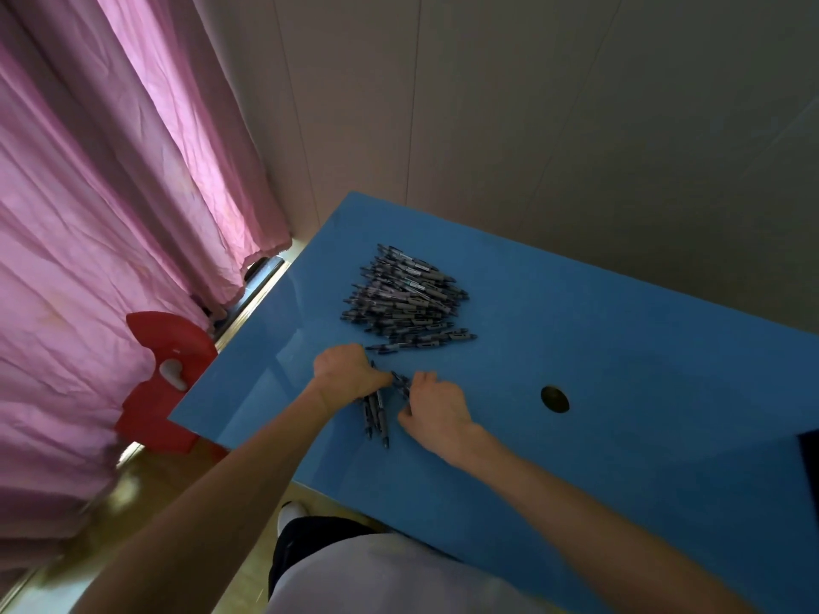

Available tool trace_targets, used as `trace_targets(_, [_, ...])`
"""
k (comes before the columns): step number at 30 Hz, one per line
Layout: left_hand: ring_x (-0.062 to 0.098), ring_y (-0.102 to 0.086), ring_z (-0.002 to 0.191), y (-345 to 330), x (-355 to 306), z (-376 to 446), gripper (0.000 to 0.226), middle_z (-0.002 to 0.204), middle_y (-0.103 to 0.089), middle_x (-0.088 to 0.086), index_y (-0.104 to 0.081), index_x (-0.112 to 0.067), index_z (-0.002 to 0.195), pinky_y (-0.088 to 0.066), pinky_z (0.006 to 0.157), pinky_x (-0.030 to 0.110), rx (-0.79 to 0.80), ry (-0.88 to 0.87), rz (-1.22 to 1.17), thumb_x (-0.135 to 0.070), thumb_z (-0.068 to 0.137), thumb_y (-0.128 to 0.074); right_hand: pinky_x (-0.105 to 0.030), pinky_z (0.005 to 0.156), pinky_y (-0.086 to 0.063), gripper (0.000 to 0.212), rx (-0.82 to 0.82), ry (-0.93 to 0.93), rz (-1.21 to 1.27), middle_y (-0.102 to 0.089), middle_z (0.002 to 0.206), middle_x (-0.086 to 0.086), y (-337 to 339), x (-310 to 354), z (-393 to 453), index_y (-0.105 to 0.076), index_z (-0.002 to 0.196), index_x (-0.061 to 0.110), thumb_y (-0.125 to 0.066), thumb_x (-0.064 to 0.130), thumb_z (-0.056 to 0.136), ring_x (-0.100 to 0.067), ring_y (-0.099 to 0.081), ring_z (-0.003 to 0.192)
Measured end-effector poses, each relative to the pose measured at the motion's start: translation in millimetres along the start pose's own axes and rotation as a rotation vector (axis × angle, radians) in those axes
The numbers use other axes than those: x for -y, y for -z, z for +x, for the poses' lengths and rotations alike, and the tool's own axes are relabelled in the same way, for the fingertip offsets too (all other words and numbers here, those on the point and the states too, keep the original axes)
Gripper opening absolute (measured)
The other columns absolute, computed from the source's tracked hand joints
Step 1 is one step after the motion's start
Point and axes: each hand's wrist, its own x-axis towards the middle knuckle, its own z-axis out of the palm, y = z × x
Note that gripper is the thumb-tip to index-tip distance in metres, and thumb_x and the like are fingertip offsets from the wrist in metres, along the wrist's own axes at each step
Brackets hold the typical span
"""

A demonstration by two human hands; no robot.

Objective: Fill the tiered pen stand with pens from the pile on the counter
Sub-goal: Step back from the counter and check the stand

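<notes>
Small bundle of pens (376, 412) lies on blue counter (620, 392), just below the main pile (405, 296). Left hand (348, 370) curls round the bundle's upper ends; right hand (432, 407) pinches them from the other side. Round hole (555, 398) lies right of the hands.

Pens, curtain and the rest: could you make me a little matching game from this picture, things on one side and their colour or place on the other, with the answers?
Things:
1. pile of pens
2. curtain
3. round hole
4. small bunch of pens

Descriptions:
A. pink, hanging at the left
B. between the left hand and the right hand
C. heaped on the blue counter, beyond the hands
D. dark, in the counter, to the right of the hands

Pairs: 1-C, 2-A, 3-D, 4-B
</notes>
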Motion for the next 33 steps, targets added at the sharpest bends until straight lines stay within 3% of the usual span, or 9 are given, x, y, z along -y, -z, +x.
trace_targets(2, [0.012, -0.061, 0.072, -3.2, -5.4, -2.0, 0.045, 0.072, -0.061, -0.006, -0.062, -0.021, 0.077, -0.046, 0.060, 0.025, -0.003, -0.047, 0.092, -0.065, 0.083, -0.059, -0.028, 0.048, -0.028, 0.037, -0.023, -0.009, -0.006, -0.058, 0.109, -0.008, -3.7, 2.0, -1.6, -0.048, 0.118, 0.010, -0.046, 0.043, 0.100, -0.017, -0.050, 0.075])
trace_targets(6, [0.015, -0.056, 0.077, -5.9, -8.4, -6.4, 0.041, 0.077, -0.056, -0.005, -0.061, -0.020, 0.086, -0.045, 0.066, 0.027, 0.027, -0.090, 0.212, -0.059, 0.091, -0.051, -0.031, 0.062, -0.044, 0.031, -0.051, -0.010, 0.123, -0.064, 0.104, -0.006, -6.0, -4.6, -5.2, -0.053, 0.111, 0.011, -0.048, 0.039, 0.099, -0.021, -0.063, 0.085])
trace_targets(13, [0.023, -0.064, 0.090, -27.3, -7.3, -22.3, 0.035, 0.107, -0.065, 0.007, -0.056, -0.009, 0.114, -0.044, 0.066, 0.030, -0.105, -0.093, 0.198, -0.038, 0.096, -0.051, -0.034, 0.055, -0.044, 0.025, -0.174, -0.054, 0.447, -0.052, 0.073, 0.005, -17.7, -21.9, -16.5, -0.043, 0.084, 0.018, -0.053, 0.037, 0.098, -0.015, -0.052, 0.061])
trace_targets(17, [0.024, -0.062, 0.104, -36.1, -8.1, -32.5, 0.043, 0.126, -0.053, 0.013, -0.044, -0.006, 0.132, -0.042, 0.070, 0.028, -0.151, -0.134, 0.283, -0.039, 0.105, -0.044, -0.035, 0.052, -0.040, 0.024, -0.264, -0.078, 0.615, -0.046, 0.065, 0.009, -27.0, -23.1, -27.5, -0.042, 0.084, 0.020, -0.052, 0.034, 0.101, -0.014, -0.048, 0.056])
trace_targets(21, [0.022, -0.060, 0.108, -39.0, -6.3, -41.6, 0.041, 0.127, -0.052, 0.011, -0.039, -0.006, 0.133, -0.043, 0.073, 0.027, -0.170, -0.171, 0.415, -0.037, 0.106, -0.044, -0.035, 0.048, -0.038, 0.024, -0.352, -0.134, 0.856, -0.049, 0.063, 0.006, -34.4, -22.3, -34.2, -0.044, 0.084, 0.020, -0.050, 0.031, 0.104, -0.009, -0.043, 0.050])
trace_targets(25, [0.022, -0.062, 0.108, -40.1, 10.4, -42.6, 0.039, 0.127, -0.054, 0.010, -0.040, -0.008, 0.129, -0.048, 0.075, 0.028, -0.171, -0.225, 0.398, -0.018, 0.097, -0.061, -0.048, 0.056, -0.044, 0.023, -0.355, -0.275, 1.148, -0.060, 0.071, -0.008, -26.6, -26.6, -40.6, -0.051, 0.089, 0.021, -0.046, 0.033, 0.107, -0.015, -0.050, 0.056])
trace_targets(29, [0.033, -0.063, 0.092, -26.1, 28.9, -44.7, 0.022, 0.107, -0.060, 0.012, -0.043, -0.007, 0.120, -0.044, 0.069, 0.039, -0.112, -0.281, 0.112, -0.025, 0.107, -0.040, -0.035, 0.067, -0.045, 0.037, -0.328, -0.487, 1.379, -0.058, 0.072, -0.002, -14.0, -30.6, -56.7, -0.058, 0.082, 0.011, -0.046, 0.035, 0.108, -0.017, -0.056, 0.068])
trace_targets(33, [0.037, -0.064, 0.085, -13.1, 19.9, -57.2, 0.023, 0.093, -0.068, 0.015, -0.050, -0.007, 0.104, -0.053, 0.080, 0.051, 0.018, -0.303, -0.400, -0.026, 0.109, -0.039, -0.033, 0.069, -0.046, 0.026, -0.277, -0.727, 1.710, -0.063, 0.081, -0.005, -0.1, -37.3, -77.7, -0.063, 0.091, 0.013, -0.050, 0.029, 0.106, -0.021, -0.058, 0.077])
